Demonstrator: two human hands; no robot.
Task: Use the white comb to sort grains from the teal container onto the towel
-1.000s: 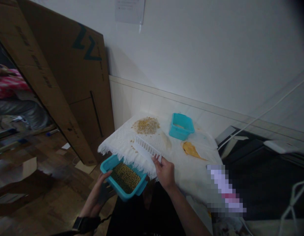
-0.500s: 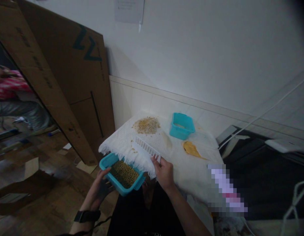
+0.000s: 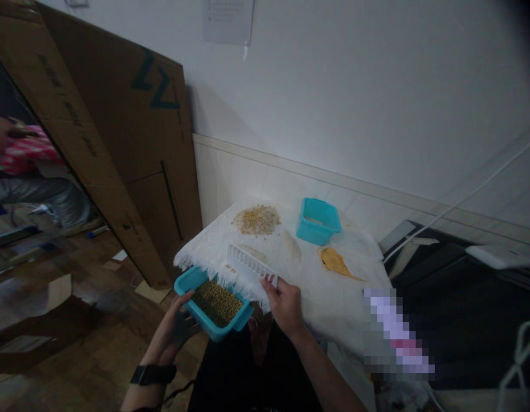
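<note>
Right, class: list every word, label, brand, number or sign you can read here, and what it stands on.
No words or numbers are legible.
Wall notice: printed lines, too small.
Tall cardboard box: green angular mark, no certain letters; dark edge print, blurred.
Black clothing: pale marks, unreadable.

Teal tub (image 3: 214, 331), near edge of surface (image 3: 329, 303): far rim partly hidden by cloth fringe (image 3: 230, 281). Left hand (image 3: 172, 329): some fingers behind tub. Wall notice (image 3: 228, 23): top cut off, print illegible.
</note>
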